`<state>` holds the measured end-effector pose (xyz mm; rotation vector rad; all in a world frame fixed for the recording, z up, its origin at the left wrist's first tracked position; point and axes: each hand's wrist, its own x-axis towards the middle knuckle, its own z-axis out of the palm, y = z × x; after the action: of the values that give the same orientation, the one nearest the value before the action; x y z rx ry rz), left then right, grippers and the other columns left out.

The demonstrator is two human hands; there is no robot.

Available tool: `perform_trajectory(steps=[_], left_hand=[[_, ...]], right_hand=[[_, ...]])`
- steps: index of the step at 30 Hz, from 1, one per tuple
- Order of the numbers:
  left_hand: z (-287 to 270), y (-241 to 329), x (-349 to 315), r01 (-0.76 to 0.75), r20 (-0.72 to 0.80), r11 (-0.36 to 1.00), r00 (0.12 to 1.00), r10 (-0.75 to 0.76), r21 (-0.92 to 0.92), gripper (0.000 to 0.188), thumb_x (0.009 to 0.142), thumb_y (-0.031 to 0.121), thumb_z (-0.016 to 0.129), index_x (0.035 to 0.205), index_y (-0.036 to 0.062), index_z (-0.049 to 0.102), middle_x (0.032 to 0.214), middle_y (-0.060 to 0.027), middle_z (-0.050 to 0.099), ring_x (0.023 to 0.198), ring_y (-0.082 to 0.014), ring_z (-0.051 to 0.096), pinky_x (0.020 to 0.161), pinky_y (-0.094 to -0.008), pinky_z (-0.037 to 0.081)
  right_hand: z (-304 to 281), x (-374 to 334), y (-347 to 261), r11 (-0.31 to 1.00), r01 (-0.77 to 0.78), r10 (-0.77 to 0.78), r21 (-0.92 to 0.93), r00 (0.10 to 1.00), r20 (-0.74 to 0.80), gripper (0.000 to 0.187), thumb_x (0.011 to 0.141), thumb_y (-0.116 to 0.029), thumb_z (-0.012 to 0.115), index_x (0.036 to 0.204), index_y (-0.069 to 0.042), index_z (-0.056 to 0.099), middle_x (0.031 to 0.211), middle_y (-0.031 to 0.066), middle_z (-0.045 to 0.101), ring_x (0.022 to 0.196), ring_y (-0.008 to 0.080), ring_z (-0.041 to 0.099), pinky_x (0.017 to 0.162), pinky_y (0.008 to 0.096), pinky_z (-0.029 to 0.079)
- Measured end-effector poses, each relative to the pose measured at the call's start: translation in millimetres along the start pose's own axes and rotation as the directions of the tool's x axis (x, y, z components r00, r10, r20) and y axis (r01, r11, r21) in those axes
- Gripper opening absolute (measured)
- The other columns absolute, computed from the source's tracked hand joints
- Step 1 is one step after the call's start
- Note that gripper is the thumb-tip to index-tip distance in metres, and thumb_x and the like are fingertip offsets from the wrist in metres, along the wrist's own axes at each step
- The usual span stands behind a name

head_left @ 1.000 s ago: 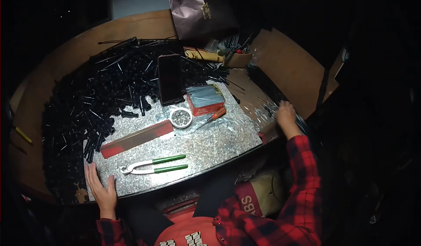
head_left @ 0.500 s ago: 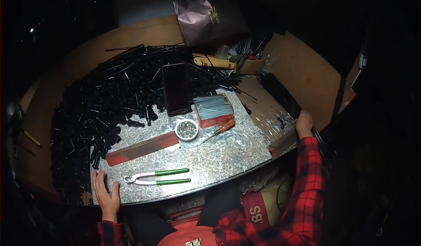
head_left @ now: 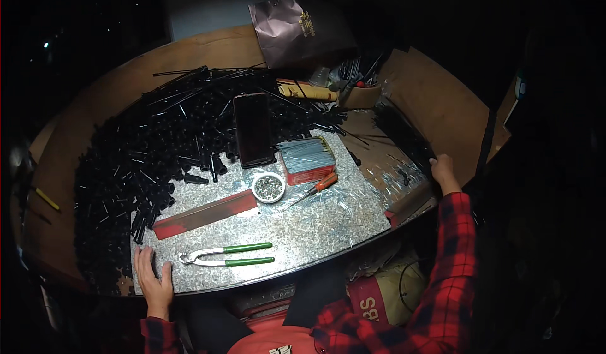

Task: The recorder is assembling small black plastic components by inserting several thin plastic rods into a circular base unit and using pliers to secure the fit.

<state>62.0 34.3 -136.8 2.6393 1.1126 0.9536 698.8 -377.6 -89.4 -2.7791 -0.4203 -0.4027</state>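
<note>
My left hand (head_left: 153,277) lies flat, fingers spread, on the front left corner of a speckled metal plate (head_left: 328,221). Just right of it lie pliers with green handles (head_left: 226,255). My right hand (head_left: 443,172), in a red plaid sleeve, rests at the plate's right edge, fingers against a bundle of thin black rods (head_left: 404,133); whether it grips them I cannot tell. On the plate sit a long red strip (head_left: 205,214), a small round tin of tiny metal parts (head_left: 268,187), an orange-handled screwdriver (head_left: 314,190) and a red tray of thin metal pins (head_left: 307,158).
A big heap of short black tubes (head_left: 139,158) covers the left and back of the wooden table (head_left: 95,101). A dark phone (head_left: 254,130) lies on the heap. A mauve paper bag (head_left: 297,29) and a box of tools (head_left: 360,92) stand at the back.
The view has shifted a little. My right hand has slid outward along the plate's right edge toward the black rods. My left hand stays on the front left corner.
</note>
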Motion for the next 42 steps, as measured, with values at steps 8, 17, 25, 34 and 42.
perform_trajectory(steps=[8, 17, 25, 34, 42], left_hand=[[-0.4, -0.6, 0.0, -0.027, -0.018, 1.000, 0.999, 0.027, 0.001, 0.038, 0.082, 0.013, 0.061, 0.116, -0.0018, 0.053, 0.127, -0.0185, 0.051, 0.130, -0.0378, 0.036, 0.108, -0.0444, 0.028], [-4.4, 2.3, 0.2, -0.018, -0.024, 1.000, 1.000, 0.017, -0.013, 0.037, 0.082, 0.014, 0.063, 0.113, -0.0042, 0.054, 0.125, -0.0218, 0.051, 0.129, -0.0413, 0.037, 0.106, -0.0470, 0.031], [-1.0, 0.4, -0.2, -0.020, -0.030, 0.999, 0.999, 0.019, -0.027, 0.032, 0.081, 0.014, 0.063, 0.108, -0.0025, 0.057, 0.123, -0.0208, 0.053, 0.128, -0.0399, 0.039, 0.105, -0.0453, 0.032], [-0.3, 2.5, 0.9, -0.026, -0.026, 0.998, 0.999, 0.025, -0.057, 0.031, 0.080, 0.013, 0.065, 0.106, -0.0015, 0.058, 0.123, -0.0209, 0.053, 0.127, -0.0410, 0.039, 0.105, -0.0460, 0.032], [-11.7, 9.8, 8.3, -0.123, -0.076, 0.988, 0.990, 0.116, -0.091, 0.045, 0.073, 0.013, 0.072, 0.112, -0.0018, 0.055, 0.129, -0.0234, 0.047, 0.128, -0.0422, 0.038, 0.105, -0.0469, 0.032]], right_hand=[[-14.1, 7.7, -13.0, 0.998, -0.069, 0.070, 0.009, 0.992, -0.103, 0.034, 0.093, -0.024, 0.053, 0.096, 0.009, 0.062, 0.101, 0.0318, 0.060, 0.098, 0.0479, 0.056, 0.082, 0.0485, 0.046], [-19.9, 4.5, -31.0, 0.965, -0.142, 0.113, 0.222, 0.984, 0.139, 0.040, 0.094, -0.028, 0.053, 0.102, 0.010, 0.059, 0.094, 0.0285, 0.063, 0.088, 0.0433, 0.061, 0.080, 0.0446, 0.047], [-5.6, 10.9, -20.3, 0.994, 0.065, -0.060, 0.091, 0.996, -0.065, 0.034, 0.085, -0.019, 0.065, 0.104, 0.009, 0.059, 0.100, 0.0291, 0.063, 0.098, 0.0435, 0.060, 0.083, 0.0433, 0.047], [-66.7, 36.4, -53.9, 0.976, 0.060, -0.021, 0.212, 0.983, -0.181, 0.037, 0.090, -0.022, 0.056, 0.107, 0.011, 0.056, 0.103, 0.0328, 0.059, 0.103, 0.0460, 0.056, 0.086, 0.0458, 0.045], [-138.3, -62.1, -193.8, 0.788, 0.450, -0.371, 0.421, 0.892, -0.260, 0.028, 0.088, -0.023, 0.061, 0.083, 0.003, 0.055, 0.062, 0.0076, 0.054, 0.057, 0.0168, 0.052, 0.055, 0.0339, 0.042]])
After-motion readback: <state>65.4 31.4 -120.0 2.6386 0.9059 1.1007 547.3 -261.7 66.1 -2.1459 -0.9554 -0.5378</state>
